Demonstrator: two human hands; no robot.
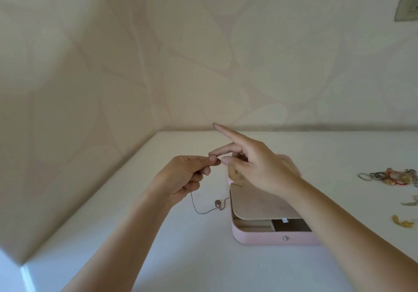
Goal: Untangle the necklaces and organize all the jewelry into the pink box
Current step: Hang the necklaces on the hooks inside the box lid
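Observation:
My left hand is raised above the white table and pinches a thin silver necklace chain. The chain hangs down from my fist to the table, where its small drop pendant lies just left of the pink box. My right hand hovers over the box with its index finger straight out; its thumb and middle finger meet my left fingertips, seemingly at the chain's end. The box is open, with a beige inner panel tilted over its compartments.
A pile of rings, bracelets and other jewelry lies at the right edge of the table. Two smaller pieces, a greenish piece and a yellow piece, sit below it. Patterned walls close in the table at the back and left.

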